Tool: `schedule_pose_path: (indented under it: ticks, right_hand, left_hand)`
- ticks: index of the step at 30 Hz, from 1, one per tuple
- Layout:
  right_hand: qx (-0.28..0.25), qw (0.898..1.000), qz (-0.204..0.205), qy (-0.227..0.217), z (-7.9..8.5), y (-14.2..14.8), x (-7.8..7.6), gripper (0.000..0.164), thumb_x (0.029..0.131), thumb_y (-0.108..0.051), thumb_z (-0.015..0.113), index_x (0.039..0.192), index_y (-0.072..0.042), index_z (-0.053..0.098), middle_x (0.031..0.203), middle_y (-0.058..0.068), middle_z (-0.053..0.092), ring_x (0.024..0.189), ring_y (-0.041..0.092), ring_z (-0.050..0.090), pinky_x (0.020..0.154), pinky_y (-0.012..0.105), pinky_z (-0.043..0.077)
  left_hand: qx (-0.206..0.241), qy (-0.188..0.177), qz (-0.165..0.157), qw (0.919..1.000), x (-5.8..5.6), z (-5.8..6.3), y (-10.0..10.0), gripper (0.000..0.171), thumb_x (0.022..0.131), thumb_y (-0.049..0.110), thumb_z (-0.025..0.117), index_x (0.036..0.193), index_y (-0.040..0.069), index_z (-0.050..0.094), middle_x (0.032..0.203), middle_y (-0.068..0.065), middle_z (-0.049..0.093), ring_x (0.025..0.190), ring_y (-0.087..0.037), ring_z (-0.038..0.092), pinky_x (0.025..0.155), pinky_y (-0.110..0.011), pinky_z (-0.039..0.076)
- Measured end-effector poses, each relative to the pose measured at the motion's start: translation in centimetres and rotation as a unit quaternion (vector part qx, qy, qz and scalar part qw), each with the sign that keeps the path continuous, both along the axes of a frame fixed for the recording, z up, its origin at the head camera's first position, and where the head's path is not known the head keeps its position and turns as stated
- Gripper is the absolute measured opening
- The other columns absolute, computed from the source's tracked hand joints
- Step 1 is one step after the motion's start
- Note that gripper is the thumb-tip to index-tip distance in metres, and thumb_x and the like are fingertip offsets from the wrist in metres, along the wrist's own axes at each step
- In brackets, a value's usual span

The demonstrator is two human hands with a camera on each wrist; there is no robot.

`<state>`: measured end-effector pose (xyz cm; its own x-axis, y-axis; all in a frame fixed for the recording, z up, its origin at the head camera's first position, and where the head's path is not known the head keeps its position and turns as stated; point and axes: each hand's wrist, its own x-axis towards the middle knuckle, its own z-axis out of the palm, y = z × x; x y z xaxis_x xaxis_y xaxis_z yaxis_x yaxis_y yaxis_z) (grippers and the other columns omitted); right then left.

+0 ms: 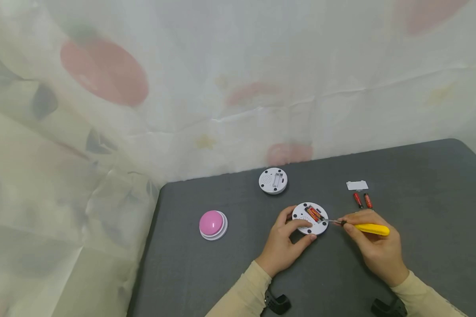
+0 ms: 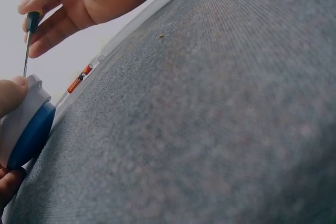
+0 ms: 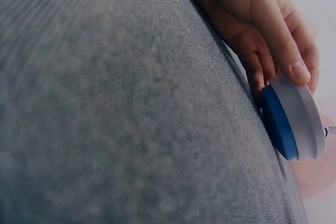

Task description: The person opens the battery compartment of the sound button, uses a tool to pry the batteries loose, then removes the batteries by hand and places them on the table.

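My left hand grips a round buzzer button by its rim. The buzzer lies upside down, its white base up and its blue dome underneath, as the right wrist view shows. Two red-and-black batteries sit in its uncovered battery compartment. In my right hand is a screwdriver with a yellow handle, pinched between thumb and fingers. Its metal shaft reaches left to the batteries' end of the compartment; whether the tip touches a battery is too small to tell.
A second white buzzer lies overturned near the back edge, its battery slot uncovered. At left stands a pink-domed buzzer, dome up. A white battery cover and two loose red batteries lie behind my right hand on the grey table.
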<state>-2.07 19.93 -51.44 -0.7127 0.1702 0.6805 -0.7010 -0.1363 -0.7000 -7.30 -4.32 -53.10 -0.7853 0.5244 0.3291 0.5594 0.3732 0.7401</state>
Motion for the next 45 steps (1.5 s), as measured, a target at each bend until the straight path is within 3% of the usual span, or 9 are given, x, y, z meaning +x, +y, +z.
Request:
schedule_pose_path:
  ticks: [9,12,14,19,26,30,34,37,45]
  right_hand:
    - [-0.003,0.999,-0.027,-0.027,-0.3,1.3,-0.7,0.039,0.092,0.032,0.06,0.129,0.033,0.046,0.111,0.019,0.062,0.1,0.02,0.073,0.107,0.024,0.052]
    - [0.018,0.998,-0.045,-0.037,-0.1,2.2,-1.0,0.05,0.094,0.026,0.066,0.141,0.029,0.046,0.109,0.018,0.058,0.095,0.018,0.071,0.096,0.021,0.057]
    - [0.059,0.993,-0.086,-0.055,0.1,3.0,-1.1,0.06,0.092,0.025,0.07,0.147,0.023,0.047,0.109,0.013,0.059,0.091,0.014,0.068,0.088,0.016,0.057]
    - [0.15,0.953,-0.232,-0.125,0.7,5.0,-1.3,0.075,0.082,0.029,0.078,0.15,0.014,0.05,0.111,-0.006,0.064,0.088,0.004,0.063,0.086,0.009,0.052]
    - [0.202,0.886,-0.358,-0.216,1.0,8.2,-1.7,0.045,0.086,0.016,0.085,0.126,0.013,0.065,0.104,-0.026,0.06,0.082,-0.01,0.055,0.073,0.003,0.042]
    - [0.281,0.841,-0.384,-0.257,0.7,10.4,-1.9,0.038,0.092,0.005,0.085,0.127,0.01,0.069,0.103,-0.001,0.069,0.083,-0.014,0.045,0.071,0.003,0.035]
    - [0.365,0.797,-0.376,-0.301,0.3,12.2,-1.9,0.034,0.099,-0.004,0.081,0.127,0.012,0.069,0.111,0.031,0.069,0.087,0.013,0.058,0.066,0.011,0.032]
    - [0.396,0.779,-0.356,-0.331,0.2,13.1,-1.8,0.035,0.1,-0.007,0.08,0.125,0.014,0.069,0.11,0.036,0.068,0.089,0.042,0.061,0.064,0.021,0.034]
    - [0.44,0.759,-0.325,-0.352,-0.3,14.0,-2.3,0.038,0.096,-0.008,0.084,0.12,0.017,0.069,0.102,0.035,0.068,0.082,0.044,0.063,0.058,0.033,0.043]
  left_hand:
    - [0.012,-0.02,-0.016,0.9996,-0.2,0.0,-0.3,0.022,0.103,0.026,0.08,0.123,0.022,0.074,0.166,-0.004,0.044,0.153,-0.019,0.045,0.12,-0.044,0.044]
    - [0.012,-0.026,-0.019,0.9994,-0.2,0.0,-0.3,0.022,0.102,0.026,0.08,0.123,0.022,0.074,0.167,-0.005,0.043,0.153,-0.019,0.044,0.121,-0.045,0.043]
    - [0.01,-0.027,-0.019,0.9994,-0.2,0.0,-0.3,0.022,0.102,0.025,0.08,0.123,0.022,0.074,0.167,-0.005,0.042,0.152,-0.02,0.045,0.12,-0.045,0.044]
    - [0.008,-0.024,-0.019,0.9995,0.0,0.0,-0.3,0.02,0.103,0.028,0.079,0.12,0.021,0.072,0.166,-0.004,0.043,0.151,-0.02,0.046,0.12,-0.044,0.044]
    - [0.001,0.002,0.003,1.0,0.2,0.0,-0.2,0.021,0.101,0.033,0.081,0.114,0.023,0.069,0.166,-0.011,0.045,0.153,-0.023,0.043,0.12,-0.048,0.043]
    - [0.007,-0.004,0.006,1.0,0.1,0.0,-0.2,0.022,0.101,0.033,0.081,0.114,0.023,0.069,0.166,-0.014,0.044,0.152,-0.023,0.045,0.119,-0.046,0.045]
    - [0.006,-0.002,0.019,0.9998,0.2,-0.1,-0.2,0.021,0.101,0.034,0.081,0.114,0.023,0.069,0.164,-0.016,0.043,0.149,-0.023,0.047,0.117,-0.044,0.046]
    - [0.003,0.0,0.031,0.9995,0.2,-0.2,-0.2,0.02,0.102,0.035,0.08,0.114,0.023,0.069,0.162,-0.016,0.044,0.147,-0.024,0.048,0.116,-0.044,0.047]
    - [0.006,0.003,0.048,0.9988,0.1,0.0,-0.2,0.022,0.101,0.032,0.08,0.116,0.021,0.068,0.159,-0.017,0.047,0.148,-0.025,0.047,0.117,-0.046,0.047]
